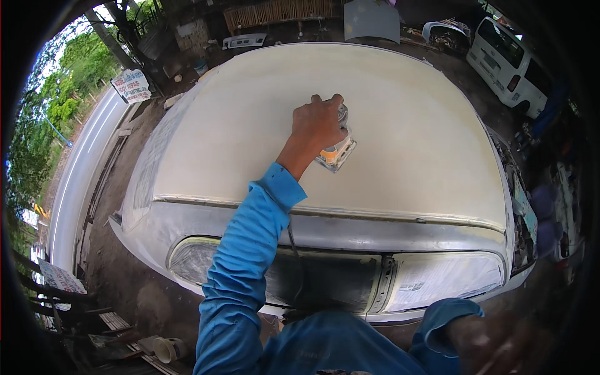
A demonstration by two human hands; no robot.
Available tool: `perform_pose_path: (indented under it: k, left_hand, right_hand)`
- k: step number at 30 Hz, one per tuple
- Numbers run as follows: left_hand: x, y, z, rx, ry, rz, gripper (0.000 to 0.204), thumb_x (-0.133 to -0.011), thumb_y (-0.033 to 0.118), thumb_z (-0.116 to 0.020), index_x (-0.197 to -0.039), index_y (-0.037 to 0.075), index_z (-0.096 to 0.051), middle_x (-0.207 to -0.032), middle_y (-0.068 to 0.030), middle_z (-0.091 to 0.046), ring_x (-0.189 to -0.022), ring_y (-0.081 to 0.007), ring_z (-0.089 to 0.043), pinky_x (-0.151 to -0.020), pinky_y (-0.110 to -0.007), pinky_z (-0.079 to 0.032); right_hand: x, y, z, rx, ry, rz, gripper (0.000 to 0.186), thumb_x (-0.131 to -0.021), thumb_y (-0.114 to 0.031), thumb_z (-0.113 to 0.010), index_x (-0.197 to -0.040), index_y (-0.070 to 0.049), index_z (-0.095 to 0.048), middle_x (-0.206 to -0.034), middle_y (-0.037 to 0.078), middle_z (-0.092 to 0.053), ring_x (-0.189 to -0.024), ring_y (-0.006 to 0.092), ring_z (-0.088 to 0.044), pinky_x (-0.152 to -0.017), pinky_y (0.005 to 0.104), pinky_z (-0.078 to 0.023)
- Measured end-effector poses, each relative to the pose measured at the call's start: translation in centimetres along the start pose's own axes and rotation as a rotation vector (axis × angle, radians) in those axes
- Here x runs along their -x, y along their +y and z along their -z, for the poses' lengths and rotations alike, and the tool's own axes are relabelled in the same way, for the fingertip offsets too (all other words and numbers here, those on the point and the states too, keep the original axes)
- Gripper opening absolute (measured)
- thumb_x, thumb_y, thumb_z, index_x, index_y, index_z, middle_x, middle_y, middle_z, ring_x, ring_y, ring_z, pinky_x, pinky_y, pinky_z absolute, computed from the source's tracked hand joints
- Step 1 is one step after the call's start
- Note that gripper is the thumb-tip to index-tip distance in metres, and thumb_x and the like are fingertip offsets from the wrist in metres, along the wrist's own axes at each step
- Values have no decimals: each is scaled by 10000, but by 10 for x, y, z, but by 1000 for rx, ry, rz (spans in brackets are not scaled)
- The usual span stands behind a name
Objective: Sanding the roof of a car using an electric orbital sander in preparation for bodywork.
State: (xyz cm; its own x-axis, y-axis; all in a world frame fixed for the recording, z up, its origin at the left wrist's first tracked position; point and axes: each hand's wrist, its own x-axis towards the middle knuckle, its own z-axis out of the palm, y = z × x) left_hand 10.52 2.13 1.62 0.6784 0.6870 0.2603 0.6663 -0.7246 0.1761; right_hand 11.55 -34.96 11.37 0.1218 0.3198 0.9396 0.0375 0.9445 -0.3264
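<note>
Left grip (317,128) wrapped over the top of a sander (338,154), grey with orange label; sander sits flat on a cream vehicle roof (412,125), near mid-span. Dark cord (292,240) drops over the roof edge, across the dark window pane (331,278). Right grip (500,344) low at right, blurred, off the roof; finger pose unreadable. Road (81,181) and painted sign (132,86) at left, white van (503,59) parked upper right.
</note>
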Motion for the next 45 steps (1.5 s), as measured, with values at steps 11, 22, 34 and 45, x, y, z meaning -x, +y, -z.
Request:
perform_pose_path:
  k: [11, 22, 34, 45]
  left_hand:
    - [-1, 0, 1, 2, 29, -8, 647, -757, 385, -742, -1339, 201, -529, -1068, -166, -659, -935, -346, -709, -791, -491, -577]
    - [19, -93, 12, -75, 64, 226, 636, -770, 393, -735, -1323, 159, -526, -1081, -237, -678, -1058, -407, -658, -901, -481, -548]
    - [69, -146, 39, 76, 12, 304, 699, -801, 399, -664, -1384, 55, -492, -1097, -308, -676, -1131, -429, -626, -982, -469, -493]
    - [45, -5, -5, 210, 61, -88, 583, -890, 406, -660, -1419, 198, -535, -1107, -235, -662, -1086, -397, -650, -956, -459, -499]
  right_hand:
    - [48, 61, -23, -402, -374, -159, 223, -988, -141, -630, -876, 41, -693, -913, 229, -687, -724, 326, -685, -610, 392, -580]
    - [75, 50, -12, -354, -416, -240, 303, -1024, -194, -555, -844, 14, -684, -905, 230, -671, -723, 330, -678, -599, 388, -565]
    - [95, 63, -1, -446, -449, -248, 250, -995, -167, -612, -823, 1, -680, -882, 195, -667, -715, 289, -672, -581, 357, -552]
    - [71, 38, 9, -300, -266, -234, 293, -948, -70, -607, -656, -39, -606, -801, 154, -659, -675, 215, -664, -540, 293, -531]
